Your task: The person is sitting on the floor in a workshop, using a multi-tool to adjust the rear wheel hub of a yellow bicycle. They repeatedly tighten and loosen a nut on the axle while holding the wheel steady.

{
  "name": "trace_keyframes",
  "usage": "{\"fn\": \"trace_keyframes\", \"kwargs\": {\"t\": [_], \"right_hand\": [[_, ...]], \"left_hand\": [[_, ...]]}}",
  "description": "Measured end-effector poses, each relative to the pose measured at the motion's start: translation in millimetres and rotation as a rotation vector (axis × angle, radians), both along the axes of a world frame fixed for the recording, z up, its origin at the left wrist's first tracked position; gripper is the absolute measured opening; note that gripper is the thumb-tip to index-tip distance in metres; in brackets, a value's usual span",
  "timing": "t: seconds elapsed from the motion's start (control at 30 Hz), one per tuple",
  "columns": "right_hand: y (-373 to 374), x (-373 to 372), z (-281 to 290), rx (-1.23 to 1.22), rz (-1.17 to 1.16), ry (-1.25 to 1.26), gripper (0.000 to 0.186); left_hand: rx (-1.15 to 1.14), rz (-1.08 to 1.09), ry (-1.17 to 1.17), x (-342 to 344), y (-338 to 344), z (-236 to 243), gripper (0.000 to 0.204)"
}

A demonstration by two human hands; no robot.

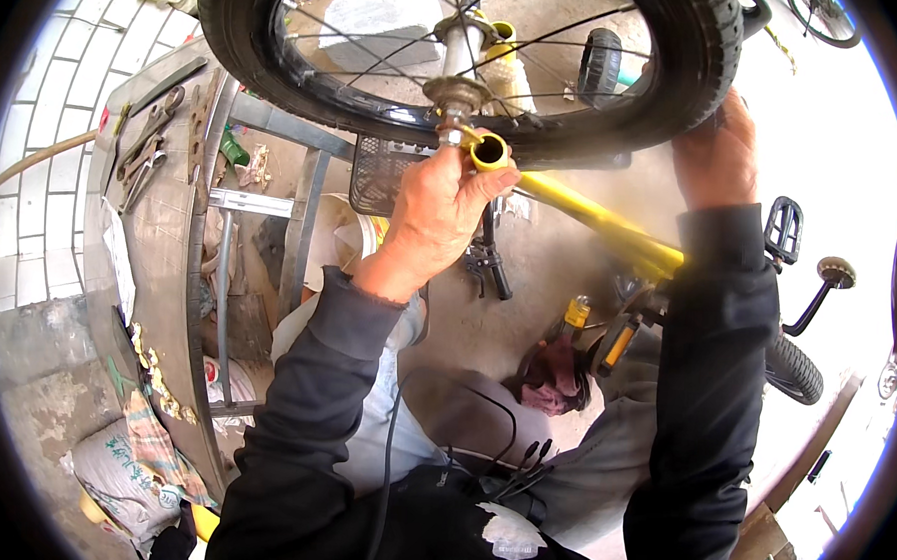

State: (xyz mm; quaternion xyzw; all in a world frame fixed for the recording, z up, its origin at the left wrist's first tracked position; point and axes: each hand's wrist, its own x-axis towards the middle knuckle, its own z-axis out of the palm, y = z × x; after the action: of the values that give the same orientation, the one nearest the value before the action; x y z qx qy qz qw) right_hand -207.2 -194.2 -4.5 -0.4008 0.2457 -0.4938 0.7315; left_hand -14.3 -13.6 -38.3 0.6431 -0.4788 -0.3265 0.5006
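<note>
A bicycle wheel with a black tire [713, 61] fills the top of the view, its metal hub [462, 55] and spokes facing me. My left hand [427, 209] is closed at the axle end, thumb pressed on a yellow bicycle frame [601, 222] beside the open tube end [489, 154]. A nut [452, 136] sits on the axle just above those fingers. On the tire's right side rests my right hand [719, 157], bent around the rubber, with its fingertips mostly hidden. Behind the hub, another yellow tube [501, 50] shows through the spokes.
A metal-framed workbench [160, 237] stands at left with wrenches [149, 147] on top. Below the frame are a handlebar grip [501, 282], a yellow-handled tool [575, 314] and a dark red cloth [556, 380]. A pedal [784, 230] and small wheel [795, 370] stand right; a pale stone block [385, 22] lies beyond the spokes.
</note>
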Motion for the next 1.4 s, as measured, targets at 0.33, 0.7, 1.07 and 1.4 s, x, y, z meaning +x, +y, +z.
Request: {"fn": "trace_keyframes", "kwargs": {"t": [0.33,0.7,1.07,1.4], "right_hand": [[-3.1,-5.1,-18.6,0.003,0.019,0.050,0.024],[-21.2,-8.7,-27.2,0.201,0.078,-0.054,0.023],[-21.7,-7.4,-24.7,0.249,0.043,-0.046,0.019],[-19.9,-3.3,-19.6,0.253,-0.011,-0.014,0.014]], "left_hand": [[0.038,-0.005,-0.058,2.4,0.1,-1.5,0.033],[-0.074,0.014,-0.140,11.3,3.5,12.0,0.036],[-0.371,0.372,-0.304,-0.9,10.5,24.2,0.025],[-0.379,0.439,-0.551,-9.2,6.5,31.4,0.016]]}}
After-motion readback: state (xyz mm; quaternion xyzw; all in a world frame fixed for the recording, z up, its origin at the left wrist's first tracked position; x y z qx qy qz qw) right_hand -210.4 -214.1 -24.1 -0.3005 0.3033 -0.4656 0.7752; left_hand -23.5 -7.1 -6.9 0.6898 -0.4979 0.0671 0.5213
